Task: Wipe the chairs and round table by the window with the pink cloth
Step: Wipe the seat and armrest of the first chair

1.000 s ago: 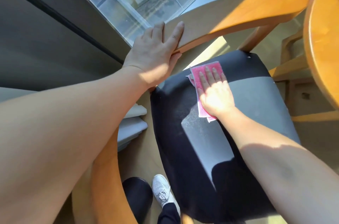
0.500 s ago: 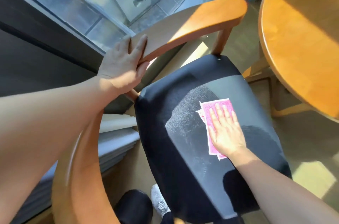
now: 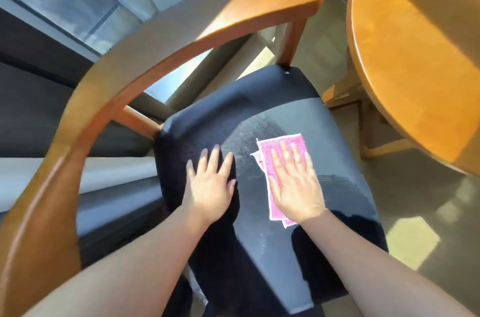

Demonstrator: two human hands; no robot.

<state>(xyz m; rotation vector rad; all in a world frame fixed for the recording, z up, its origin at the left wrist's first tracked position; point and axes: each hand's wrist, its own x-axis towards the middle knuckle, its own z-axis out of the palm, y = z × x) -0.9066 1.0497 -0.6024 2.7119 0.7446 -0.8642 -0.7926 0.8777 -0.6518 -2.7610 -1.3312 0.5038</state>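
Status: mid-wipe on the first chair, in my judgement.

- Right hand (image 3: 296,181): released, fingers straight, palm flat, pressing the pink cloth (image 3: 267,153) onto the dark seat cushion (image 3: 259,98). Not clutching it.
- Cloth: folded, lying flat on the seat right of frame centre, mostly under the palm, with edges showing past the fingertips and near the wrist.
- Left hand (image 3: 210,187): also released, fingers spread, flat on the seat just beside the cloth and not touching it. Looks like bracing.
- The seat shows hazy streaks in the sunlit strip between the hands and above them, so I'd say the middle has been passed over. Shaded lower part and left edge: can't tell.
- Curved wooden backrest rail (image 3: 161,39), upper left to top centre: no hand or cloth on it. Can't tell whether it's wiped.
- Round counter (image 3: 415,57), right edge of frame: nothing touching it. Likely pending.
- No other chair is clearly in view. The wooden frame under the counter is ambiguous.

Remaining, best guess: finish the seat, then the rail, other chairs and the counter top.
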